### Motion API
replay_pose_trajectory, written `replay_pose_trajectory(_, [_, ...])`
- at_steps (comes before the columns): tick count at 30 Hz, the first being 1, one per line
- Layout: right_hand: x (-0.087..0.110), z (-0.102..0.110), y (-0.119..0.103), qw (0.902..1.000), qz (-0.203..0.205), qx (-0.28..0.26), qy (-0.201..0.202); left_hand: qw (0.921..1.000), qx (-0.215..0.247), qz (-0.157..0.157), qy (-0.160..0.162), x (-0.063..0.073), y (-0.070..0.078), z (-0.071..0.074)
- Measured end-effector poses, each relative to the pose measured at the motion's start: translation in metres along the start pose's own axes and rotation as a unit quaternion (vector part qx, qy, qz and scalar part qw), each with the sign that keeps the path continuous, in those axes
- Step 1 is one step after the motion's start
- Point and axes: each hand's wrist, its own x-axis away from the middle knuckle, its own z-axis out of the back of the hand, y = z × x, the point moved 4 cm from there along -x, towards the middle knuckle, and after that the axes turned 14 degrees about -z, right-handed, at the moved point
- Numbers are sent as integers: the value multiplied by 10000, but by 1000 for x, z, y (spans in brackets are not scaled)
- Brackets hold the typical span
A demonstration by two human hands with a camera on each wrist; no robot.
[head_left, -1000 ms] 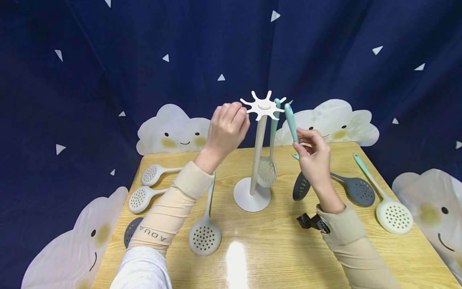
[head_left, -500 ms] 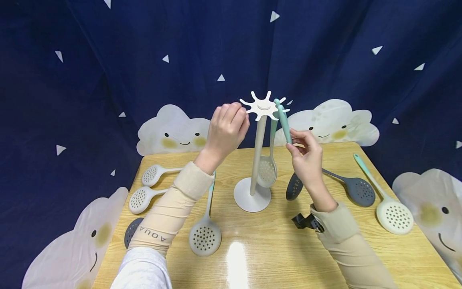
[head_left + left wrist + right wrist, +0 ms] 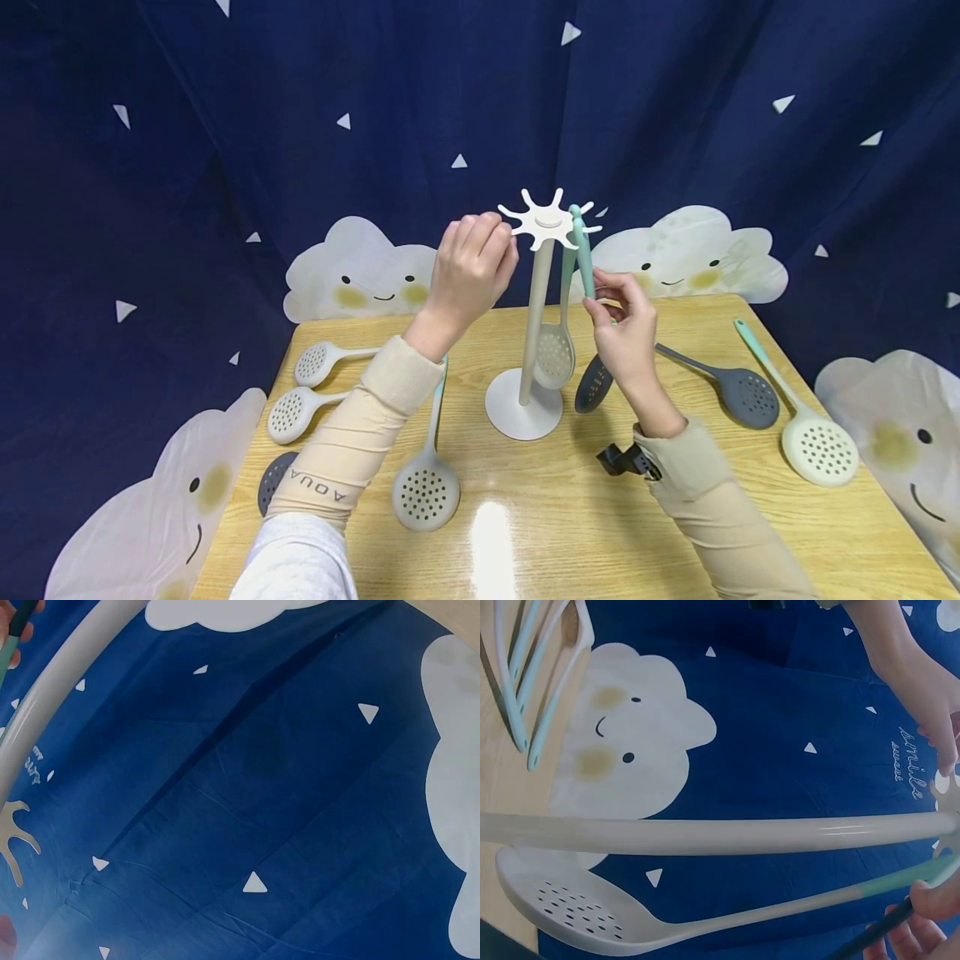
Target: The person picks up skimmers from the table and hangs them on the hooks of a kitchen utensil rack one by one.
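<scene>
A white utensil stand has a round base and a star-shaped top with several prongs. My left hand grips the left side of that top, its fingers curled. With thumb and fingertips, my right hand pinches the handle of a dark grey skimmer, teal at the upper end. This skimmer hangs upright, its handle top overlapping a right-hand prong; whether it is hooked on I cannot tell. Behind it, a light grey skimmer with a teal handle hangs from the stand; its perforated head shows in the right wrist view.
On the wooden table's left lie a light skimmer, two smaller light ones and a dark one, partly hidden by my sleeve. At right lie a dark skimmer and a cream skimmer. Blue curtain stands behind.
My right hand has moved left with the dark skimmer, bringing its handle top from beside the stand to the right-hand prongs. My left hand stays on the stand's top.
</scene>
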Motion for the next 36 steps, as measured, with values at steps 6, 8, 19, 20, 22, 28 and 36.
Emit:
replay_pose_trajectory(6, [0, -3, 1, 10000, -38, 14, 27, 10000, 23, 11, -29, 0, 0, 0])
replay_pose_trajectory(8, [0, -4, 1, 10000, -53, -5, 16, 10000, 23, 11, -35, 0, 0, 0])
replay_pose_trajectory(19, [1, -7, 3, 9998, -159, 47, -84, 10000, 17, 3, -33, 0, 0, 0])
replay_pose_trajectory(20, [2, -7, 3, 9998, -173, 43, -96, 10000, 16, 3, -28, 0, 0, 0])
replay_pose_trajectory(22, [2, -8, 4, 9997, -190, 38, -121, 10000, 15, 2, -27, 0, 0, 0])
replay_pose_trajectory(28, [1, -8, 4, 9996, -219, 46, -164, 10000, 38, 12, -37, 0, 0, 0])
replay_pose_trajectory(36, [1, -9, 5, 9994, -275, 26, -219, 10000, 57, 36, -29, 0, 0, -1])
